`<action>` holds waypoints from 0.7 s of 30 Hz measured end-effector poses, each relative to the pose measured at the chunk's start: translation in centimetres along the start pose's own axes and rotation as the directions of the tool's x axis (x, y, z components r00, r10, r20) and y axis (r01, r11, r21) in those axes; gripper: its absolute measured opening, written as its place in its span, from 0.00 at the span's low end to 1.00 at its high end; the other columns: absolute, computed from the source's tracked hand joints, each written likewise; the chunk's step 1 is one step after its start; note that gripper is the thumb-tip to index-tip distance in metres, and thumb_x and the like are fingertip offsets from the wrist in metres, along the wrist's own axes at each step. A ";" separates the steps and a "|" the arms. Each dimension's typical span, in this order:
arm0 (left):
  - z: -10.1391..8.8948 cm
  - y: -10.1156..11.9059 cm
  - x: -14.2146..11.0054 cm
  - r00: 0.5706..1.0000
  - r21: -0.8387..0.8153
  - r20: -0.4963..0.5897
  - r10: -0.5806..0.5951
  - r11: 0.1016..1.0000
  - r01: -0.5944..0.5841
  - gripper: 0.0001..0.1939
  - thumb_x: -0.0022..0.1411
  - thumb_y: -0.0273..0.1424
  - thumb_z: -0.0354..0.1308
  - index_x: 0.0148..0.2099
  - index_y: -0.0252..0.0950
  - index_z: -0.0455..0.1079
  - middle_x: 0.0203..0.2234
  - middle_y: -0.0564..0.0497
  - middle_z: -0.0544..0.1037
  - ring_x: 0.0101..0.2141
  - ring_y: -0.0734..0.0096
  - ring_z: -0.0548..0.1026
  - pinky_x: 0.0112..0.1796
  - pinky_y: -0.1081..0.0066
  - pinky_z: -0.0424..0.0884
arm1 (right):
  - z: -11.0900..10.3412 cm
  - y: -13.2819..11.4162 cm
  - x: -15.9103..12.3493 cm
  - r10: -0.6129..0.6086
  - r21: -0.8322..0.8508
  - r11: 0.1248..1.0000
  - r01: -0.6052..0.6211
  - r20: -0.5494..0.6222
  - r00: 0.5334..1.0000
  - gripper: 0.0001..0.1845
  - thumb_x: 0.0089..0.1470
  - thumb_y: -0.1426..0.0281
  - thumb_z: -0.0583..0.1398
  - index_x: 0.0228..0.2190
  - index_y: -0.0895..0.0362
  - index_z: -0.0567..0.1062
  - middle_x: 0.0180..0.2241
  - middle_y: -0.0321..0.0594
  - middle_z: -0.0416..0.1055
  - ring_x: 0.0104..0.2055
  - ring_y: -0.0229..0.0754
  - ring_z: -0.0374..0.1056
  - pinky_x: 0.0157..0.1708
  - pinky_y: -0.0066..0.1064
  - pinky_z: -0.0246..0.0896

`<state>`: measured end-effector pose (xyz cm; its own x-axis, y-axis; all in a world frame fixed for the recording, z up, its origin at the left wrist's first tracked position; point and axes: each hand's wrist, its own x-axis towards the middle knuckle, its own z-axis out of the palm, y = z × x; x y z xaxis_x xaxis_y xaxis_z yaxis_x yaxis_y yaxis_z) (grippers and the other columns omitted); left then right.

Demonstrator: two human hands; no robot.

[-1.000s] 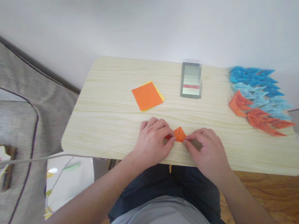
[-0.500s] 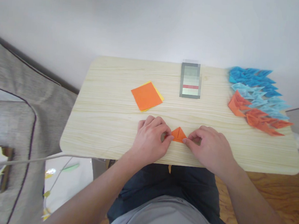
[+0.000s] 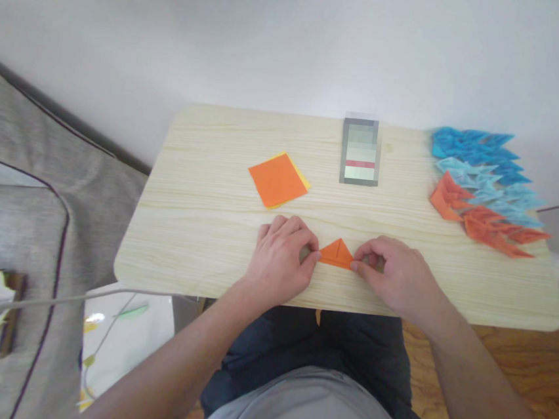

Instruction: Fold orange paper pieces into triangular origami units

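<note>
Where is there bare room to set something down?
Free: the tabletop left of the orange square; between the pixelated device and blue and orange folded pieces; the front right corner, beyond the right hand. Crowded: back right, and front centre, where that hand and the left hand hold the orange triangle.

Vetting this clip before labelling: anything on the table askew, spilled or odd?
Only minor things: the orange sheet sits askew on the yellow paper, whose edges peek out, and the phone-like object at the back of the table is pixelated. No spill shows, and no tear on the folded orange paper.
</note>
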<state>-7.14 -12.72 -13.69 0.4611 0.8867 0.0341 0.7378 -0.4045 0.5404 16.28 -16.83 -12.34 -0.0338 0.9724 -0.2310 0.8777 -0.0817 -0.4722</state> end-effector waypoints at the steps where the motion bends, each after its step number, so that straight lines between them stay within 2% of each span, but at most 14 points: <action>1: 0.0 0.0 0.0 1.000 0.005 0.004 -0.004 1.000 0.004 0.01 0.64 0.32 0.63 0.38 0.41 0.74 0.41 0.50 0.76 0.47 0.56 0.69 0.48 0.54 0.63 | 0.1 0.2 -0.1 -0.012 0.018 1.000 0.012 -0.004 1.000 0.02 0.56 0.66 0.66 0.33 0.49 0.80 0.31 0.35 0.75 0.37 0.46 0.70 0.36 0.36 0.57; 7: -0.1 0.0 0.1 1.000 0.014 0.016 -0.001 1.000 0.001 0.01 0.65 0.31 0.63 0.38 0.42 0.74 0.41 0.51 0.76 0.47 0.56 0.69 0.48 0.54 0.63 | 0.9 1.3 -0.9 -0.102 0.100 0.989 0.109 -0.081 0.992 0.05 0.58 0.70 0.65 0.35 0.48 0.81 0.34 0.35 0.77 0.41 0.46 0.70 0.42 0.39 0.60; 11: -0.2 -0.3 0.1 1.000 -0.007 0.019 0.007 1.000 -0.007 0.03 0.66 0.28 0.60 0.40 0.42 0.74 0.42 0.51 0.76 0.47 0.57 0.69 0.48 0.54 0.63 | 1.6 1.7 -1.6 -0.147 0.096 0.982 0.165 -0.169 0.975 0.09 0.60 0.71 0.64 0.41 0.47 0.81 0.36 0.36 0.77 0.42 0.48 0.70 0.43 0.41 0.61; 16: -0.2 -0.4 -0.1 1.000 -0.033 -0.002 0.026 0.999 -0.026 0.09 0.65 0.27 0.60 0.46 0.44 0.74 0.43 0.52 0.77 0.48 0.57 0.69 0.49 0.55 0.63 | 2.7 1.3 -2.6 -0.268 0.005 0.960 0.281 -0.281 0.922 0.18 0.61 0.77 0.61 0.46 0.45 0.82 0.42 0.38 0.77 0.45 0.49 0.70 0.45 0.43 0.61; 19: -0.1 -0.2 -0.1 0.999 -0.037 -0.016 0.048 0.998 -0.049 0.12 0.65 0.25 0.59 0.46 0.47 0.77 0.42 0.52 0.77 0.47 0.58 0.69 0.47 0.56 0.62 | 3.4 0.8 -3.1 -0.341 -0.077 0.940 0.333 -0.299 0.891 0.24 0.60 0.80 0.60 0.50 0.42 0.81 0.45 0.37 0.77 0.46 0.49 0.69 0.45 0.44 0.60; 21: 0.1 -0.1 -0.1 0.997 -0.042 -0.024 0.069 0.997 -0.070 0.14 0.65 0.24 0.58 0.46 0.48 0.79 0.42 0.52 0.77 0.46 0.59 0.70 0.47 0.56 0.62 | 3.7 0.6 -3.3 -0.373 -0.116 0.928 0.354 -0.290 0.881 0.25 0.60 0.81 0.60 0.50 0.42 0.81 0.47 0.37 0.77 0.46 0.49 0.68 0.45 0.45 0.59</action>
<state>-7.24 -12.81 -13.81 0.4995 0.8615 0.0913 0.6820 -0.4560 0.5718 15.13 -20.92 -14.97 -0.2182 0.9509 0.2194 0.8578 0.2941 -0.4216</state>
